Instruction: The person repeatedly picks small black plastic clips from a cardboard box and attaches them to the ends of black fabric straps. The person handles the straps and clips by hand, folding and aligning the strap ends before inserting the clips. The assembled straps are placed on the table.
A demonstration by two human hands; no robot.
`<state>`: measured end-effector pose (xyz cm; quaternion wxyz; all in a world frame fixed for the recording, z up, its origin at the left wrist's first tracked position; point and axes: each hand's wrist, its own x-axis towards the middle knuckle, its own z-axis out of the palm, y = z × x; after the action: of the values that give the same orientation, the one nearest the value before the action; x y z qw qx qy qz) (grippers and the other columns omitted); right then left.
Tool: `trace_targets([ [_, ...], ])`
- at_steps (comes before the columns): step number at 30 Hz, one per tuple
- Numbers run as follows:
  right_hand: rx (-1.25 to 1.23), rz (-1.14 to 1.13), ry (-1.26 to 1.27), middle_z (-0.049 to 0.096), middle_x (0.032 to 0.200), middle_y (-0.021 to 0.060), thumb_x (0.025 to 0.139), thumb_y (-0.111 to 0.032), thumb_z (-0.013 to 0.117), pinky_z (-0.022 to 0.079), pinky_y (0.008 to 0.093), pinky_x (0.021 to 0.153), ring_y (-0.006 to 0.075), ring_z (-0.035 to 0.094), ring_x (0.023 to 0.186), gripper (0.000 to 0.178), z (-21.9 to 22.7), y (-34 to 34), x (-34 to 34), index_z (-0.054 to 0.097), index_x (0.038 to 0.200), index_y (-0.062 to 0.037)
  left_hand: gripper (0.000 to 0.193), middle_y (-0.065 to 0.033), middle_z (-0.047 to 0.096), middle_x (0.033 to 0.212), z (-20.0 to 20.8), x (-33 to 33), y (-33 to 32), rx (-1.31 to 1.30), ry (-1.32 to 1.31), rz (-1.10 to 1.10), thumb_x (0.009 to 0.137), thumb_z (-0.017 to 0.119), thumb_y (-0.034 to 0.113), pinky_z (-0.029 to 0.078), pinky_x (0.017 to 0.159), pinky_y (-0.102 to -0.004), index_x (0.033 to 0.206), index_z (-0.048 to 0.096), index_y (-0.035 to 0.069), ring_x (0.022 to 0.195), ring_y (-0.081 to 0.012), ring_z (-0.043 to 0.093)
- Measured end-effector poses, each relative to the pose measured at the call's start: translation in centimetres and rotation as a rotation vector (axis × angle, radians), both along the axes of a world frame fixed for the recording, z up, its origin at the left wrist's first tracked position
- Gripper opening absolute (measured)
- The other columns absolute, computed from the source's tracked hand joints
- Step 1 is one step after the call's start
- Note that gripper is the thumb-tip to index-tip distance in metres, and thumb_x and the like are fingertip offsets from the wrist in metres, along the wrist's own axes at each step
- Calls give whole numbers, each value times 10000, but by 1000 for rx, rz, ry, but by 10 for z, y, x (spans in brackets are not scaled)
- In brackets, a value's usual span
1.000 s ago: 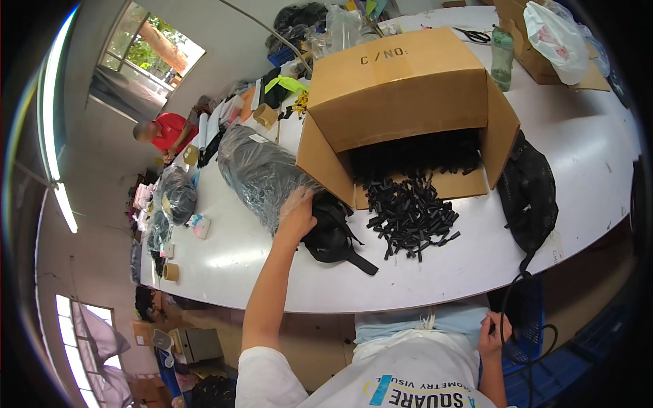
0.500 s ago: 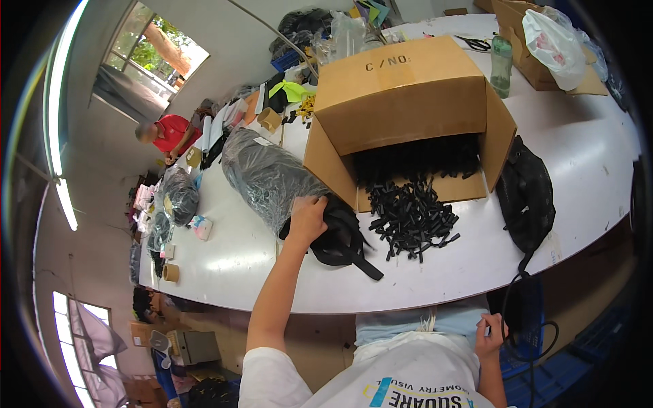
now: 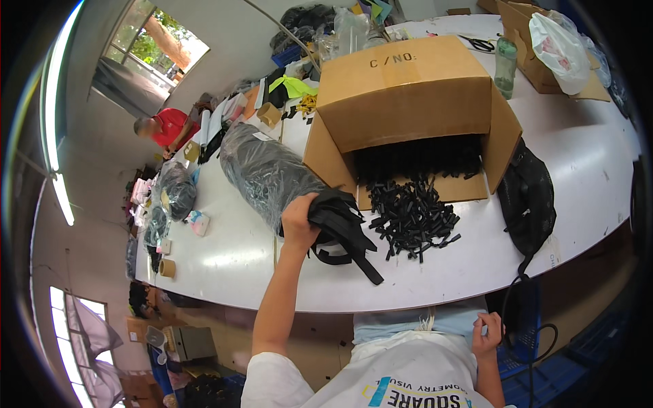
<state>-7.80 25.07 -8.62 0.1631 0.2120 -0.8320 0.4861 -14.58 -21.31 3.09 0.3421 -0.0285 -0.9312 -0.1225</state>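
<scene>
- Head view, clock centred on the left hand (image 3: 299, 221).
- Black straps (image 3: 345, 222) at 3 o'clock, bunched at the mouth of a clear plastic bag (image 3: 262, 166); bag lies toward 11, so probably laid with its mouth person-side for easy reach.
- Carton (image 3: 401, 102) at 1–2, mouth facing the person; likely so the small black pieces (image 3: 416, 219), heaped at 3, come to hand.
- Left hand's fingers are curled round the straps, seemingly bundling them; loose ends droop toward 4 on the white table (image 3: 224, 255).
- Left arm reaches up from 6, nearly straight.
- Right hand (image 3: 487, 333) at 4, below the table edge, elbow bent, fingers half-curled, beside a black cord (image 3: 522, 275); can't tell if pinching anything.
</scene>
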Motion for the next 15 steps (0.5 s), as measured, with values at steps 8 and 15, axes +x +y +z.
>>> trace_targets([
  [8,-111,174,75,555,629,100,708,57,552,400,308,507,212,511,534,144,21,-29,-15,604,839,22,296,-154,644,846,53,-5,20,172,113,29,669,697,62,502,684,-329,946,610,4,771,-317,644],
  [15,-178,375,186,596,825,127,646,-81,686,436,370,632,283,550,691,280,90,-105,-45,619,905,0,371,-131,611,805,76,-19,69,-112,-155,-78,566,701,11,482,657,-373,923,600,22,753,-327,606],
])
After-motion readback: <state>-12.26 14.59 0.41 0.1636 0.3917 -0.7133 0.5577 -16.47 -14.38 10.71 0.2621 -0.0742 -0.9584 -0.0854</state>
